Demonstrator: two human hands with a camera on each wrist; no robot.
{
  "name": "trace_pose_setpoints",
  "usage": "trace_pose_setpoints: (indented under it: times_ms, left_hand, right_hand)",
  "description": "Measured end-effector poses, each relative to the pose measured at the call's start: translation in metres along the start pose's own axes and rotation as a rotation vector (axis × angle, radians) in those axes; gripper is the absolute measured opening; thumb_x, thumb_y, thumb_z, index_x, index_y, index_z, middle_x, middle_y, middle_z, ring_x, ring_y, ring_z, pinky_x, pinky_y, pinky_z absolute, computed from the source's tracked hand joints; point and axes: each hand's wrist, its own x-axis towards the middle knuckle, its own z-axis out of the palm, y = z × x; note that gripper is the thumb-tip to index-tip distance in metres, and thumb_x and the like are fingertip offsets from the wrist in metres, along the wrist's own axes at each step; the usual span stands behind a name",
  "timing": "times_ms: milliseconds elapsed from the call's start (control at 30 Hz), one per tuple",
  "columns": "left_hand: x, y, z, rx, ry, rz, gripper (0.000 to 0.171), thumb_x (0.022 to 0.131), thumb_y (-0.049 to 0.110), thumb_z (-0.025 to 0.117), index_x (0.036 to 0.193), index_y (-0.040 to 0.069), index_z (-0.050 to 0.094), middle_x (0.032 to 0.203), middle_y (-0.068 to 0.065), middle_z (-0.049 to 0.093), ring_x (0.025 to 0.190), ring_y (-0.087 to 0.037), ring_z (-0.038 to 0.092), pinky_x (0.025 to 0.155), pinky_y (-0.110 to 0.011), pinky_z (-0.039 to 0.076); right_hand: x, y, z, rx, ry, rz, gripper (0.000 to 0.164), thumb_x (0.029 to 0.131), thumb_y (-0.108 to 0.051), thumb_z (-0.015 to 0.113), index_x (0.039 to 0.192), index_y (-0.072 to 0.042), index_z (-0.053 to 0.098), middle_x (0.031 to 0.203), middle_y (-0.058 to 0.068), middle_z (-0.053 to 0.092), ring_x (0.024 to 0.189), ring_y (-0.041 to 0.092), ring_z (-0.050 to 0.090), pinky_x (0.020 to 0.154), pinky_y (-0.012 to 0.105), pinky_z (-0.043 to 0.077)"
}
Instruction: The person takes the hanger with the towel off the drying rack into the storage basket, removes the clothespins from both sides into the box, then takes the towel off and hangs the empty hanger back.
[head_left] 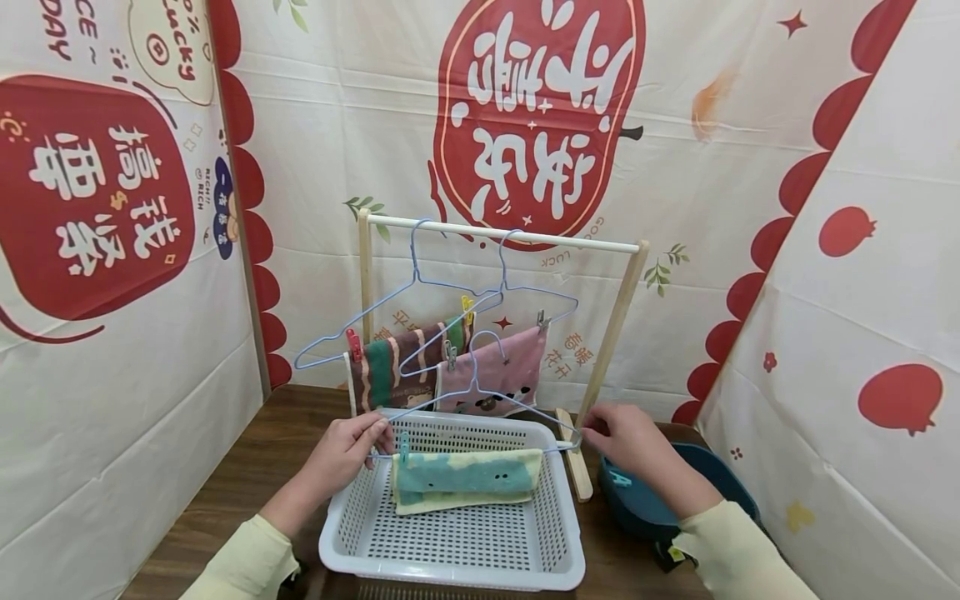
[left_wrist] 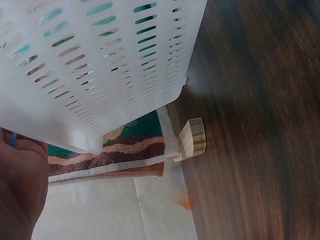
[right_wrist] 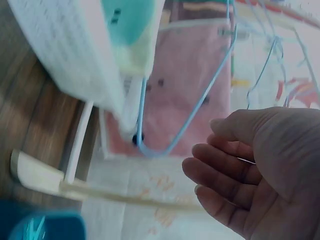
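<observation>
My left hand grips the left end of a blue wire clothes hanger. Over the hanger's bottom bar is folded a yellow and teal towel; a teal clothespin clips its left side. This towel hangs above a white perforated basket. Beside the hanger's right end is my right hand. The right wrist view shows that hand with loosely bent fingers, holding nothing and apart from the hanger. In the left wrist view, most of the left hand is out of frame.
Behind the basket stands a wooden rack with a white rail. Two hangers on it carry a brown striped towel and a pink towel, both clipped. A dark teal basin holding clothespins sits at right on the wooden table.
</observation>
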Motion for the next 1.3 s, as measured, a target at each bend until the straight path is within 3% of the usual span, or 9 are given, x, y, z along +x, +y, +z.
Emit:
trace_pose_setpoints:
  times_ms: [333,567,900,1033,1300]
  left_hand:
    - [0.002,-0.002,-0.001,-0.003,0.0,0.014,0.023,0.118,0.017,0.057,0.104,0.011,0.074,0.093,0.003,0.075,0.084,-0.017,0.07,0.061,-0.033,0.063]
    - [0.003,-0.001,0.001,-0.025,0.011,0.011,0.024,0.117,0.015,0.057,0.103,0.009,0.075,0.092,0.0,0.076,0.081,-0.018,0.071,0.06,-0.032,0.062]
    - [0.003,0.0,0.003,-0.05,0.008,0.021,0.022,0.117,0.012,0.056,0.104,0.009,0.074,0.093,-0.002,0.075,0.082,-0.025,0.072,0.06,-0.031,0.062]
    - [0.003,-0.002,0.002,-0.047,0.009,0.019,0.021,0.117,0.011,0.057,0.106,0.009,0.074,0.093,-0.004,0.076,0.082,-0.026,0.072,0.06,-0.031,0.062]
    - [0.005,-0.005,0.002,-0.059,-0.001,0.013,0.022,0.117,0.014,0.056,0.105,0.012,0.074,0.093,-0.001,0.076,0.082,-0.027,0.072,0.06,-0.032,0.062]
  right_hand:
    - [0.001,-0.051,0.021,0.027,-0.027,-0.175,0.005,0.104,-0.018,0.08,0.1,-0.018,0.076,0.085,-0.011,0.066,0.075,0.008,0.059,0.066,0.027,0.056]
    - [0.014,-0.078,0.052,-0.012,-0.058,-0.281,0.007,0.106,-0.019,0.078,0.102,-0.023,0.073,0.091,-0.015,0.065,0.083,0.003,0.06,0.073,0.03,0.057]
    - [0.036,-0.121,0.084,-0.024,-0.091,-0.459,0.015,0.105,-0.025,0.08,0.109,-0.013,0.072,0.098,-0.006,0.067,0.086,0.007,0.06,0.079,0.032,0.057]
    - [0.045,-0.137,0.096,0.021,-0.093,-0.452,0.025,0.106,-0.029,0.079,0.12,-0.009,0.072,0.109,0.001,0.071,0.097,0.012,0.065,0.089,0.036,0.059]
    - [0.058,-0.161,0.114,0.175,-0.137,-0.337,0.044,0.109,-0.037,0.074,0.141,-0.008,0.066,0.13,0.006,0.072,0.12,0.02,0.069,0.103,0.041,0.059]
